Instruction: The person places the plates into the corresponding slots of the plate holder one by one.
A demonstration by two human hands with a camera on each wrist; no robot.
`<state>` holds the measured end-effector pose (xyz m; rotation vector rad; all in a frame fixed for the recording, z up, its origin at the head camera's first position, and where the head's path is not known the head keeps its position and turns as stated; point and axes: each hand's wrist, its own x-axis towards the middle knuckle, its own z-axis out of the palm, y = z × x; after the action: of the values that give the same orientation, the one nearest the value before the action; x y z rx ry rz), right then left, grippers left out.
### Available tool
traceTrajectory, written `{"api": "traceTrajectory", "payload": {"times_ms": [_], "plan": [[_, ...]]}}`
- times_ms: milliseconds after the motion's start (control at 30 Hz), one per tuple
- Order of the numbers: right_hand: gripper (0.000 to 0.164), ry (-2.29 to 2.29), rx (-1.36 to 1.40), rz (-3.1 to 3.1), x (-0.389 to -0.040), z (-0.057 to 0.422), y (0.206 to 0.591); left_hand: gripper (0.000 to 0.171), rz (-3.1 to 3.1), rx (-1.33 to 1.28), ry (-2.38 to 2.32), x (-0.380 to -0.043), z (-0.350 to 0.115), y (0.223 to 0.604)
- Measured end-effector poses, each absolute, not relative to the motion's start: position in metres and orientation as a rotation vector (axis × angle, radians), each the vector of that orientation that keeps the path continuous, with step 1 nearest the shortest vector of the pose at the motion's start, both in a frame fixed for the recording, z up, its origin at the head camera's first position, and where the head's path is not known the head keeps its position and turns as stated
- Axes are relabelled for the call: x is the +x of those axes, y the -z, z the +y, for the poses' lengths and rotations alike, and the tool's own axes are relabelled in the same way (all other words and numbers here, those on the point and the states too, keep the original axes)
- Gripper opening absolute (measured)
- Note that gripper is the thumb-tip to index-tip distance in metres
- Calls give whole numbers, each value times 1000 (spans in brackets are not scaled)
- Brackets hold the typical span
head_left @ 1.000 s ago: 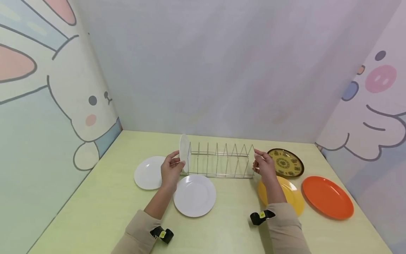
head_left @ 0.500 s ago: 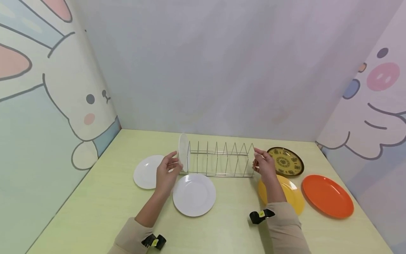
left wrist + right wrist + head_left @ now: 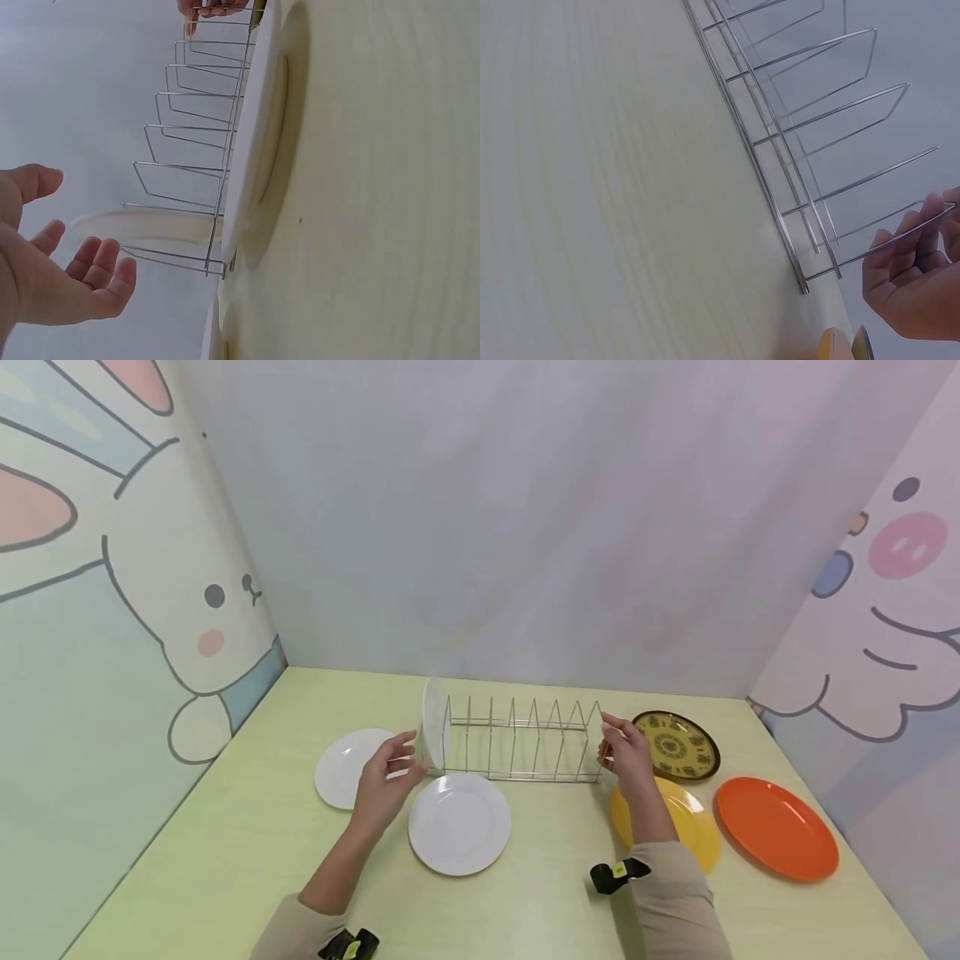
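A metal wire dish rack stands on the table, with a white plate upright in its leftmost slot. Just left of that plate is my left hand; in the left wrist view its fingers are spread and loosely bent, holding nothing. Whether a fingertip still touches the plate's edge, I cannot tell. My right hand grips the end wire at the rack's right side, thumb and fingers around it in the right wrist view. A second white plate lies flat before the rack.
Another white plate lies flat at the left, partly behind my left hand. On the right lie a yellow plate, partly under my right forearm, an orange oval plate and a dark-rimmed patterned plate. A wall rises behind the table.
My left hand has let go of the upright plate and moved left and toward me, its fingers opening. The plate stays standing in the rack. My right hand keeps its hold.
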<state>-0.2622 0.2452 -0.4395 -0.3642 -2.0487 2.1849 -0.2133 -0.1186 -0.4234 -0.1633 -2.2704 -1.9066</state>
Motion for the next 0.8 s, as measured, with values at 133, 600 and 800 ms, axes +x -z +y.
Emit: {"api": "traceTrajectory", "payload": {"times_ms": [133, 600, 800], "plan": [[32, -2188, -365, -2041, -261, 246, 440, 49, -2416, -198, 1836, -212, -124, 428], [37, -2180, -348, -2057, -262, 245, 440, 63, -2813, -265, 1758, -217, -132, 442], [37, -2172, -353, -2064, -263, 246, 440, 63, -2910, -239, 1746, -220, -135, 442]]}}
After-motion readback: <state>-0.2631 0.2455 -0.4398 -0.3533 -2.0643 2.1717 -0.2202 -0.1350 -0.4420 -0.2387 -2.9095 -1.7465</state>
